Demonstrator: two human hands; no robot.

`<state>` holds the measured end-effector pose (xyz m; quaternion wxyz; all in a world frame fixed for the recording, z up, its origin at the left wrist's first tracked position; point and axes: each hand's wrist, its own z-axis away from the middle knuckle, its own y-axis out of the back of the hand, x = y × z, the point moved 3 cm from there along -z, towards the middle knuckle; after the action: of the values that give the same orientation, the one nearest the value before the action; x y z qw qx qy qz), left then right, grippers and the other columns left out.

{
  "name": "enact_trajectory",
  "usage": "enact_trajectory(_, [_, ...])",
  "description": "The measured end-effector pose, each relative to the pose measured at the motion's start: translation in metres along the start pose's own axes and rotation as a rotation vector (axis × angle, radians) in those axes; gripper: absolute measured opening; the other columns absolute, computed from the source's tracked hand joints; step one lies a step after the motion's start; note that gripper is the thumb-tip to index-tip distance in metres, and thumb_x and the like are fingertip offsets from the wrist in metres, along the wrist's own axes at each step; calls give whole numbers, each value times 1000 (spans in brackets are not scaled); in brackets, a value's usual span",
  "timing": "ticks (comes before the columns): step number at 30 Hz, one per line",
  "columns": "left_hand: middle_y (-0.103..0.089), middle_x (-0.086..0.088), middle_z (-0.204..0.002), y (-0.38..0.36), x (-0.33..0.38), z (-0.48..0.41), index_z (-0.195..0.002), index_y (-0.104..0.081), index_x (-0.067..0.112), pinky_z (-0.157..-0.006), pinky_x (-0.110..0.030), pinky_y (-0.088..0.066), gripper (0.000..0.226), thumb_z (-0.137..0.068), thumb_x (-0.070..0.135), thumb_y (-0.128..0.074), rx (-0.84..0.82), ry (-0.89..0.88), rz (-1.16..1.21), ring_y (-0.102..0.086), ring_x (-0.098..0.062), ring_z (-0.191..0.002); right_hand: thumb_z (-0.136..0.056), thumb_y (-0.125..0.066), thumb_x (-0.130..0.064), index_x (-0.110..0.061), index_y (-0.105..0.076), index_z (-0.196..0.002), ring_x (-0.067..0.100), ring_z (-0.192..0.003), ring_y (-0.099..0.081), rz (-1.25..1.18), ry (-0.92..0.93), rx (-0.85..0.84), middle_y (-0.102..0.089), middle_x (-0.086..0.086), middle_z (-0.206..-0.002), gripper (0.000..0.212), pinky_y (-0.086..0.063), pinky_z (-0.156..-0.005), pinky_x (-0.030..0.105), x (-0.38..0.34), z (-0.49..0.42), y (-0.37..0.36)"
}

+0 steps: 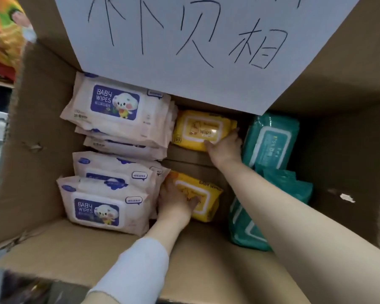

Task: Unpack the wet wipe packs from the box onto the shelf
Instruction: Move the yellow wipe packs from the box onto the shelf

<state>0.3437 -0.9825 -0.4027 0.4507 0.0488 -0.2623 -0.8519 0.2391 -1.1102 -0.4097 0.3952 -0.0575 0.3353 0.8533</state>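
Note:
I look down into an open cardboard box [37,132] of wet wipe packs. Pink packs are stacked at the left in a far pile [116,110] and a near pile [101,207]. Two yellow packs lie in the middle. My left hand [176,201] grips the near yellow pack [203,199] at its left end. My right hand [225,147] grips the far yellow pack [198,129] at its near right corner. Teal packs [270,139] stand along the right side, partly hidden behind my right forearm.
A white paper sheet [184,47] with handwritten characters lies over the box's far flap and hides the far part of the inside. Colourful packaged goods [4,34] sit on a shelf at the upper left. The box's near flap [92,255] folds toward me.

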Motion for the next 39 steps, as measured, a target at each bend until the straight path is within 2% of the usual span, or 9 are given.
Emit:
enact_trajectory(4, [-15, -13, -156, -1, -8, -9, -148, -6, 4, -117, -35, -16, 99, -80, 39, -67, -55, 64, 104, -18, -26, -144, -87, -61, -40, -5, 9, -148, 31, -143, -14, -62, -58, 29, -8, 16, -156, 99, -18, -115, 37, -2, -2, -1])
enact_trajectory(8, [-32, -13, -150, -8, -11, -7, -144, -25, 5, -113, -34, -26, 83, -82, 46, -62, -163, 91, 82, -30, -29, -139, -84, -64, -41, -3, -1, -149, 31, -139, -26, -98, -87, 2, -19, 17, -152, 98, -28, -114, 38, -4, -7, 4])
enact_trajectory(12, [-30, -15, -148, -10, -8, -6, -141, -22, 2, -109, -34, -28, 84, -81, 42, -66, -106, 144, 85, -28, -29, -138, -80, -69, -40, 1, -13, -145, 29, -132, -39, -145, -89, 7, -33, 16, -146, 95, -37, -106, 33, -3, -11, 7])
enact_trajectory(17, [-44, -14, -140, -4, -6, -8, -137, -29, 3, -104, -35, -38, 76, -82, 38, -67, -102, 136, 187, -45, -30, -128, -81, -67, -44, -1, -48, -128, 27, -116, -55, -164, -57, -5, -56, 11, -127, 66, -47, -88, 29, -2, -11, 12])
enact_trajectory(21, [-60, -14, -125, 0, -1, 4, -123, -54, 6, -99, -39, -45, 54, -84, 41, -64, -172, 64, 172, -56, -32, -115, -69, -80, -41, -5, -60, -114, 26, -106, -61, -299, -75, -15, -64, 12, -116, 61, -53, -90, 38, -3, -3, 16])
enact_trajectory(28, [-68, -13, -110, 40, 8, 63, -109, -64, 7, -86, -33, -48, 41, -80, 36, -69, -2, -65, 198, -62, -29, -104, -68, -80, -41, -11, -67, -99, 29, -103, -64, -326, -107, 27, -68, 10, -111, 45, -52, -91, 43, -1, 37, 43])
enact_trajectory(32, [-69, -9, -108, 84, -1, 122, -109, -64, 11, -91, -34, -46, 39, -79, 36, -71, 44, -83, 299, -62, -25, -103, -66, -80, -44, -13, -63, -93, 29, -103, -64, -406, -147, 61, -68, 11, -107, 44, -53, -90, 42, 4, 90, 80])
enact_trajectory(36, [-68, -6, -106, 126, -24, 196, -108, -64, 12, -93, -40, -49, 45, -75, 42, -71, 56, -103, 376, -62, -23, -102, -63, -83, -43, -18, -60, -68, 29, -94, -66, -457, -172, 115, -70, 9, -96, 34, -54, -87, 44, 18, 158, 124])
enact_trajectory(39, [-67, -2, -104, 151, -50, 261, -104, -62, 19, -93, -41, -50, 38, -74, 40, -72, 74, -128, 471, -63, -20, -99, -68, -81, -35, -10, -64, -81, 27, -90, -67, -487, -121, 63, -69, 9, -97, 33, -55, -86, 43, 24, 215, 151])
